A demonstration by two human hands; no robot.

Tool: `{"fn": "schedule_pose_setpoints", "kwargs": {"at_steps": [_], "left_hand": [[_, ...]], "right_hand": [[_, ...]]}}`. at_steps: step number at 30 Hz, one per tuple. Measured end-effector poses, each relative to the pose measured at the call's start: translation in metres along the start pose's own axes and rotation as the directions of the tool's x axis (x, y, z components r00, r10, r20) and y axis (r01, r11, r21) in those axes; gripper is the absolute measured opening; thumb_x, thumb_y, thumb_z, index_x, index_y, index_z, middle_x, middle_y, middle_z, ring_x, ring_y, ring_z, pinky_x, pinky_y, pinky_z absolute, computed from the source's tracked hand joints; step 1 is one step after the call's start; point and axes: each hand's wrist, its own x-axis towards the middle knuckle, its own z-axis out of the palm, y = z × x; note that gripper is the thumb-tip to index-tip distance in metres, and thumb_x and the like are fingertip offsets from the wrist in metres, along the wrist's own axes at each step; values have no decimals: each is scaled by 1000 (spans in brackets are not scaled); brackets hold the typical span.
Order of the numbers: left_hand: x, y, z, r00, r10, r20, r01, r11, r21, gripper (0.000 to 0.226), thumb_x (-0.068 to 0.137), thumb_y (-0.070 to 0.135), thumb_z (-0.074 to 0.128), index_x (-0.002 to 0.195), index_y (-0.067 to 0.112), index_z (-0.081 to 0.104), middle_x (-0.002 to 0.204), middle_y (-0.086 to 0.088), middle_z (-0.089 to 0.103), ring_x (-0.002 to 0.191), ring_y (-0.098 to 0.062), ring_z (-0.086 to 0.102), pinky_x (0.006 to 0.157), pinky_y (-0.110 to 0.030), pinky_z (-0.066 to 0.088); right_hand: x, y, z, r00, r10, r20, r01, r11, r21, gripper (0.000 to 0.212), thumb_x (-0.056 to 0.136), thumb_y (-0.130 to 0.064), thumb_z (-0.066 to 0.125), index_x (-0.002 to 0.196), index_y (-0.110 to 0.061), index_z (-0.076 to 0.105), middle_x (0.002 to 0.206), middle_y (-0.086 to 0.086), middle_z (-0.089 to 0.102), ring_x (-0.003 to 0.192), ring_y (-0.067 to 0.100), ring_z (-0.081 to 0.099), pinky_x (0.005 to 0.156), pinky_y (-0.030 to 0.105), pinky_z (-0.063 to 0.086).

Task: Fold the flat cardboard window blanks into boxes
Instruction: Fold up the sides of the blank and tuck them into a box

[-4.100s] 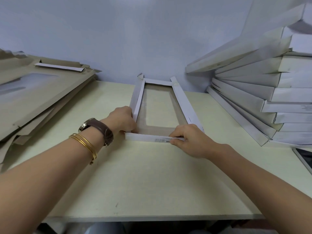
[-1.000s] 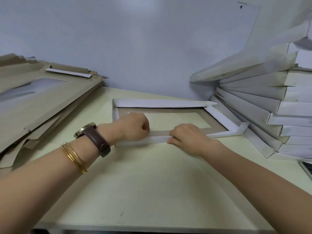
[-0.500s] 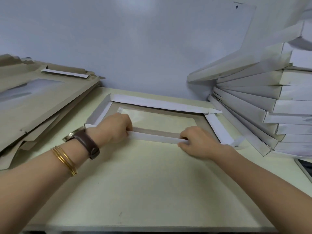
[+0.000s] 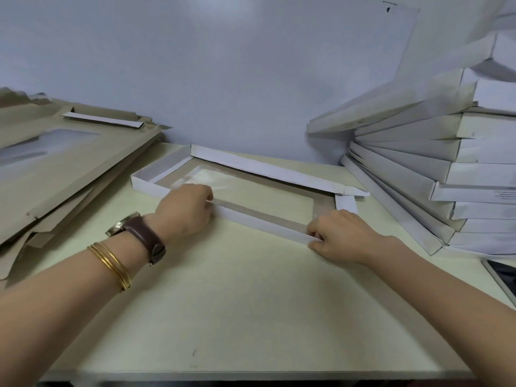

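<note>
Window blank [image 4: 265, 170] lies mid-bench [image 4: 251, 303], skewed more than half a second ago, with its left end wall now raised. Left hand [image 4: 183, 210] grips the near wall, fingers curled over it. Right hand [image 4: 344, 236] has slid out to that wall's right end, fingers [image 4: 317, 236] pinching it.

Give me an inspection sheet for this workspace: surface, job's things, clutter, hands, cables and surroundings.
Surface: pale table, small dark marks near its front edge.
Job's things: partly folded window box mid-table; flat brown blanks piled left; folded white boxes stacked right.
Clutter: dark flat device at the right edge, partly cut off.
Hands: left hand and right hand both grip the window box's near wall.
Cables: nothing seen.
Surroundings: plain pale wall behind.
</note>
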Motion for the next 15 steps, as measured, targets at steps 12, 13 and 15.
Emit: {"fn": "schedule_pose_setpoints", "kwargs": {"at_steps": [12, 13, 15], "left_hand": [[-16, 60, 10, 983, 77, 165, -41, 977, -208, 32, 95, 29, 46, 78, 6, 61, 81, -10, 64, 82, -29, 58, 65, -33, 40], [-15, 59, 9, 986, 48, 162, -16, 982, -191, 30, 92, 29, 50, 73, 8, 59, 79, -9, 62, 80, -29, 57, 61, -32, 39], [-13, 55, 8, 988, 2, 154, 22, 988, -150, 26, 82, 27, 58, 61, 13, 51, 71, -7, 57, 71, -28, 54, 52, -30, 34]], "right_hand": [[26, -92, -14, 999, 50, 6, -49, 930, 365, 12, 77, -20, 62, 75, -9, 57, 74, 6, 60, 74, 28, 58, 61, 30, 45], [27, -95, -14, 998, 50, 45, -65, 889, 454, 17, 78, -24, 63, 70, -10, 57, 66, 3, 62, 70, 25, 61, 60, 28, 47], [27, -99, -18, 987, 4, 161, -104, 779, 618, 33, 80, -38, 66, 65, -8, 62, 53, 1, 66, 59, 15, 67, 63, 25, 53]]}}
